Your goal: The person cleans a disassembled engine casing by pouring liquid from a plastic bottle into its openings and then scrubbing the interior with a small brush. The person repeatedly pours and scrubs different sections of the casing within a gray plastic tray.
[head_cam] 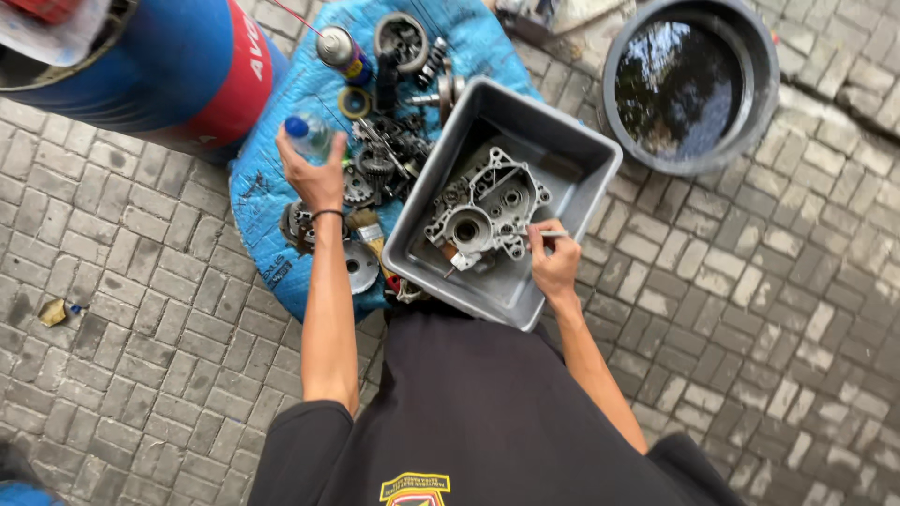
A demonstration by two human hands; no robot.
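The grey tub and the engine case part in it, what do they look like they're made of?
Grey tub: probably plastic, with smooth matte walls and rounded corners. Engine case part: looks like cast metal, likely aluminium, dull silver with bored holes and ribs.

You're in a black short-sleeved shirt; sleeves end above the elbows, forearms bare below. Near the bottom edge there's a small emblem on the chest: yellow outline, shield-like, with a touch of red inside, partly cut off by the frame. Thin dark band round your left wrist, just behind the left hand. Right hand and wrist: nothing worn, no gloves on either.
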